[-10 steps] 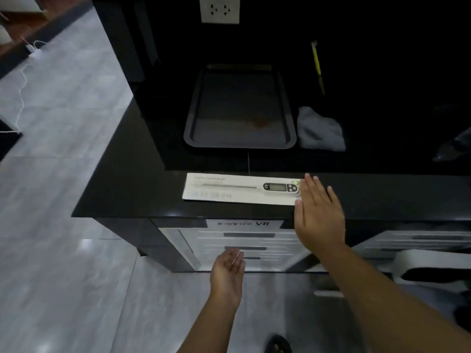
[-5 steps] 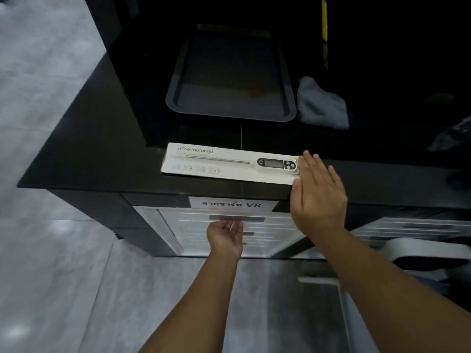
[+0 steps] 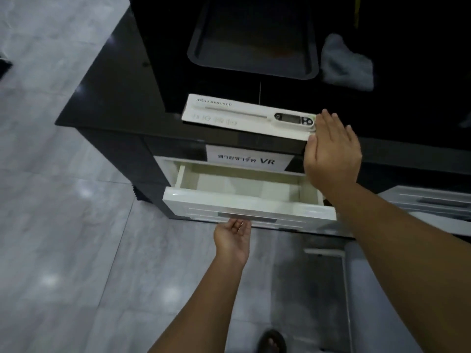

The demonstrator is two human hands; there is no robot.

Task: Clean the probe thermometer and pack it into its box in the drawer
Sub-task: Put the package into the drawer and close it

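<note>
The white drawer [image 3: 248,200] is held pulled out by the left hand [image 3: 233,238], fingers curled under its front handle. The box [image 3: 244,118] w/ the probe thermometer [image 3: 293,119] lies on the black desk [image 3: 122,98], just left of the right hand [image 3: 331,151], which is flat & open, fingertips touching the box end.

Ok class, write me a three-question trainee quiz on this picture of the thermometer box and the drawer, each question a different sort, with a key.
1. True or false: the drawer is shut.
2. What does the left hand touch? A) the drawer's handle B) the grey cloth C) the tray
3. Fill in: the thermometer box lies on the ____, the right hand at its end.

Key: 1 false; 2 A; 3 countertop.
</note>
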